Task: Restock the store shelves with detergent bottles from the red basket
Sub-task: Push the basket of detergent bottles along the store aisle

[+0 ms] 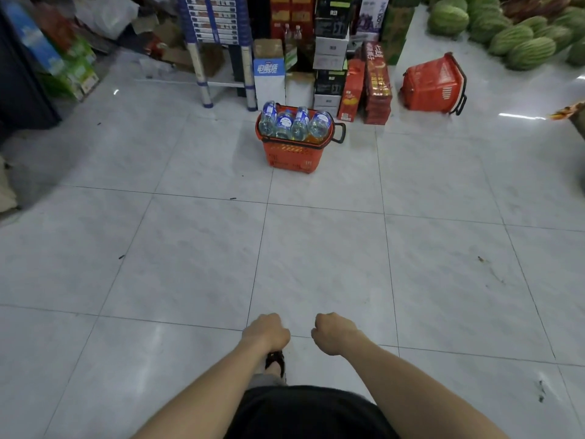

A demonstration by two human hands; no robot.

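A red basket (pixel 294 153) stands on the tiled floor ahead of me, a few tiles away. Several clear detergent bottles (pixel 292 122) with blue-and-white labels stick out of its top. A black handle juts from its right side. My left hand (pixel 266 332) and my right hand (pixel 332 332) hang low in front of my body, both curled into fists with nothing in them, far from the basket. No shelf for the bottles is in view.
A second red basket (pixel 433 85) lies tipped on its side at the right. Stacked boxes (pixel 330 52) and a folded ladder (pixel 218 42) stand behind the full basket. Watermelons (pixel 519 33) pile up at the far right. Cartons (pixel 63 58) line the left.
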